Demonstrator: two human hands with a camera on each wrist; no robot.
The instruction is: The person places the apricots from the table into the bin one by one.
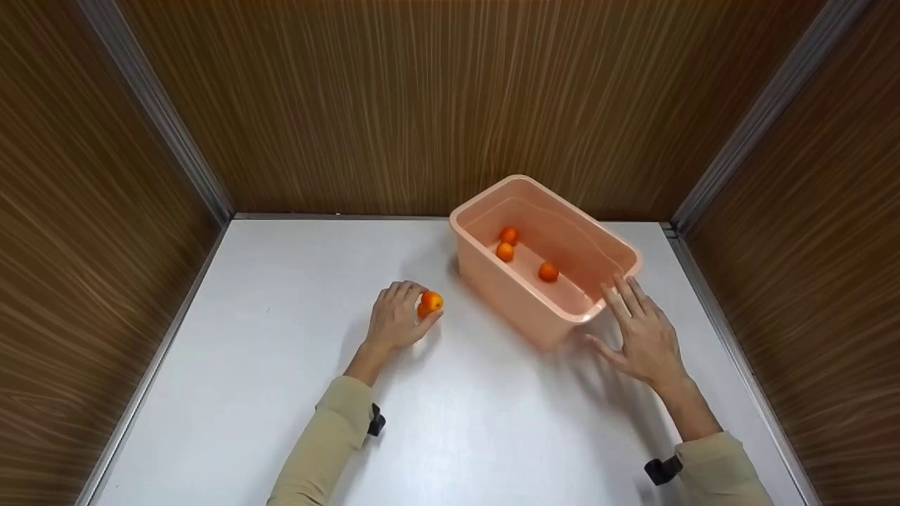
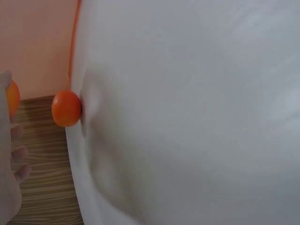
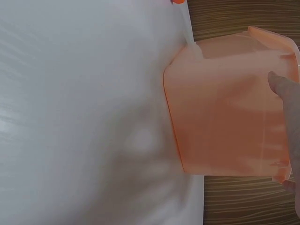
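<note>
A small orange fruit (image 2: pixel 66 108) rests on the white table (image 2: pixel 197 117), just beyond the left hand's fingertips (image 2: pixel 18 152). A second orange fruit (image 2: pixel 12 97) sits against the fingers, with the pink tub (image 2: pixel 37 44) beyond both.

A white table (image 1: pixel 281 393) fills the space between wood-grain walls, with a metal strip along its edges. A pink tub (image 1: pixel 524 299) stands on it toward the far right, set at an angle. Left of the tub, two small oranges (image 1: pixel 429 303) sit on the tabletop, close together and near the tub's corner.
</note>
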